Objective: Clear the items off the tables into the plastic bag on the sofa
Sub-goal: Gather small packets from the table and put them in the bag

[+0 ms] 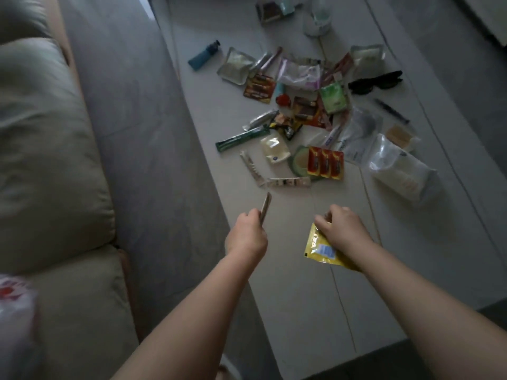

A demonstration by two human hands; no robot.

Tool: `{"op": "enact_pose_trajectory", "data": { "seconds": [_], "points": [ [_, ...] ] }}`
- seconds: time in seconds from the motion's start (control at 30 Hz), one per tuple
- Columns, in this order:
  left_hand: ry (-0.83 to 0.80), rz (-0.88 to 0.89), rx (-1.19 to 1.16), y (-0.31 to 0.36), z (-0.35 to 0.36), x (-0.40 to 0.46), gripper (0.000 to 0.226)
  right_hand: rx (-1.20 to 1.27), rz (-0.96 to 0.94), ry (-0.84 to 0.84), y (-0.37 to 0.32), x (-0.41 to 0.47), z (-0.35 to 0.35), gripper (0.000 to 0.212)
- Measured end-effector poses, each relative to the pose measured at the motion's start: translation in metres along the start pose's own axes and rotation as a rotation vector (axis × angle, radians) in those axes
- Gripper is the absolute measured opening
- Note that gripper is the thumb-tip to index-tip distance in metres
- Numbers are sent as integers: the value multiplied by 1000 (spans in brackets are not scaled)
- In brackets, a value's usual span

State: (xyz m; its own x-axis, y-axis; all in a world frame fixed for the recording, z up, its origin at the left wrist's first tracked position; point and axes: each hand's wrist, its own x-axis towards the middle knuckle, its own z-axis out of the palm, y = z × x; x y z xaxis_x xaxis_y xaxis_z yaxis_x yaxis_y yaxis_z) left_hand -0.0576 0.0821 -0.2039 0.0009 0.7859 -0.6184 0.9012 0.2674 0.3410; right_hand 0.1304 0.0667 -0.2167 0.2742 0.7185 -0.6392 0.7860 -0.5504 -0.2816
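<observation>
My left hand (248, 231) is closed around a thin stick sachet (265, 205) that points up and away, above the near left edge of the white table (301, 297). My right hand (341, 229) grips a yellow packet (319, 246) by its top edge, just over the table's near part. A pile of several sachets, packets and pouches (310, 124) lies further along the table. The white plastic bag with red print (16, 319) sits blurred on the beige sofa (55, 165) at the lower left.
A blue bottle (204, 54), black sunglasses (375, 82), a dark pen (392, 111), a large clear bag of white stuff (403, 171) and a white jar (318, 20) are on the table. Grey floor (142, 133) runs between sofa and table.
</observation>
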Motion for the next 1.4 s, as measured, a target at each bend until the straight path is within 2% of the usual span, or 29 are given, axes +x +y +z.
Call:
{"op": "enact_pose_trajectory", "data": {
  "seconds": [0.17, 0.3, 0.4, 0.57, 0.63, 0.73, 0.87, 1.03, 1.1, 1.23, 1.4],
  "points": [
    [117, -56, -157, -58, -82, -24, 25, 75, -108, -8, -116, -36, -3, 21],
    [212, -102, -306, -113, -144, -53, 23, 118, -258, -52, -208, -79, 3, 23],
    [279, -153, -422, -162, -185, -83, 18, 157, -307, -177, -273, -118, 14, 35],
    [413, -247, -543, -253, -236, -144, 15, 213, -343, -501, -361, -184, 48, 67],
    [458, -305, -551, -291, -245, -170, 16, 166, -433, -493, -393, -211, 69, 63],
    [506, -398, -579, -345, -251, -207, 18, 152, -517, -447, -434, -252, 108, 45],
    [557, -531, -595, -411, -242, -249, 22, 155, -576, -455, -470, -300, 168, 29],
    [487, -784, -552, -472, -218, -272, 27, 49, -626, -400, -487, -337, 235, 9],
    [457, -830, -546, -488, -210, -277, 27, 38, -617, -374, -487, -343, 258, 12],
    [411, -865, -555, -514, -198, -277, 27, 18, -595, -463, -489, -349, 291, 21],
    [314, -807, -587, -531, -193, -269, 48, 2, -621, -500, -496, -351, 304, 44]
  ]
}}
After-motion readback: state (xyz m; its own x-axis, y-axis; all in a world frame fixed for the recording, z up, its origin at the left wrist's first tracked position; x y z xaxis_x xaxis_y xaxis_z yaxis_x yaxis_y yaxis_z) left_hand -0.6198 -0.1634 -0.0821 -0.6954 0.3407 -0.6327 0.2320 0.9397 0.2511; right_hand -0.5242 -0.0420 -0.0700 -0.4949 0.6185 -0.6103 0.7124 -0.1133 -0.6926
